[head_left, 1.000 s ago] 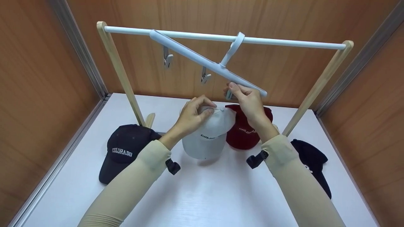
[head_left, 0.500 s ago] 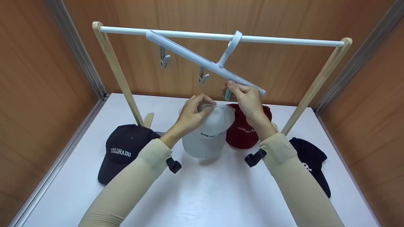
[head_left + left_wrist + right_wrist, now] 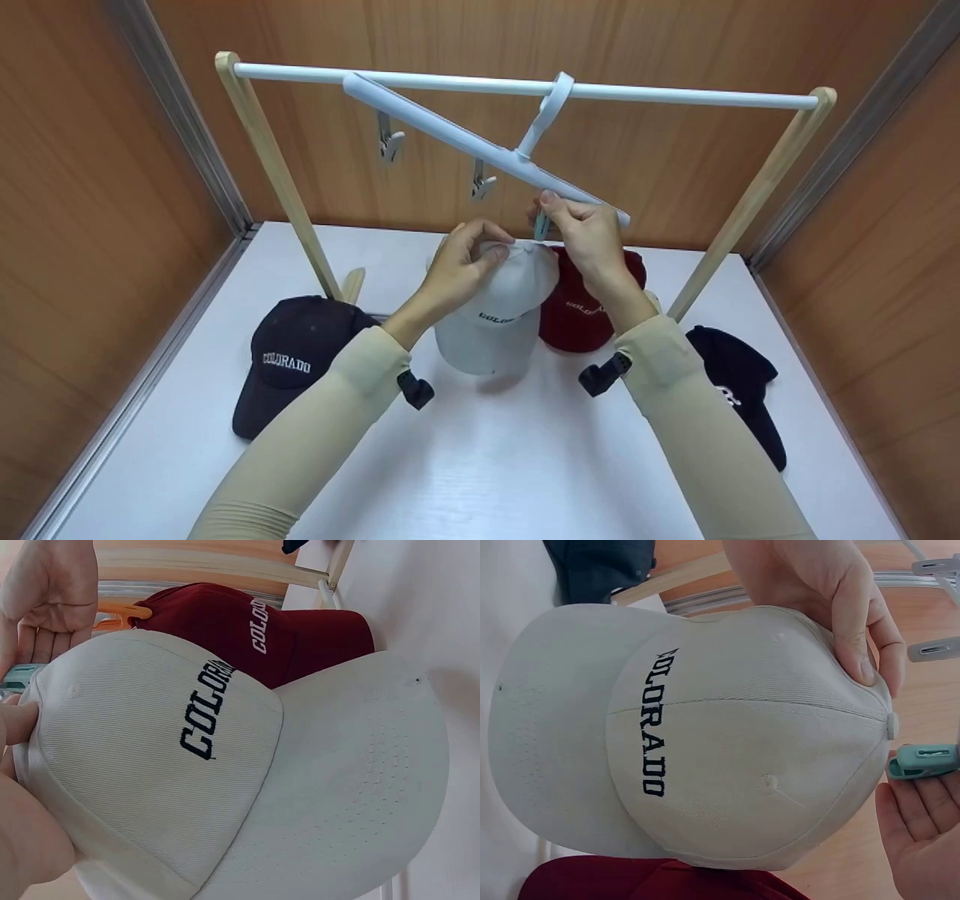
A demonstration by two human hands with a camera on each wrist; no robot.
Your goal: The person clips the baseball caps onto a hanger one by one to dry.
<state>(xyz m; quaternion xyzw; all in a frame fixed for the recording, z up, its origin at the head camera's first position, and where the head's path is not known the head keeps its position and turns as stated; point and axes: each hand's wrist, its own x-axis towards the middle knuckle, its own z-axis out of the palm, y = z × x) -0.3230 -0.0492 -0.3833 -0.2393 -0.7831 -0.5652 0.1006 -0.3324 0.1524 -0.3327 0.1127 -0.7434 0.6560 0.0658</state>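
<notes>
My left hand pinches the crown of a white baseball cap, which hangs brim-down with COLORADO across its front. Thumb and fingers grip near the button on top. My right hand pinches a green clip under the lower right end of a pale blue hanger. The clip's tip is right at the cap's crown. Behind the white cap is a dark red COLORADO cap, with an orange clip at its top. Two grey clips hang from the hanger's left part.
A rack with a white rod and wooden legs carries the tilted hanger. A dark COLORADO cap lies on the left of the white table, another dark cap on the right. Wooden walls enclose it.
The white cap has risen slightly in my left hand, its top now up at the green clip. My right hand stays at the clip. The whole head view has shifted a little.
</notes>
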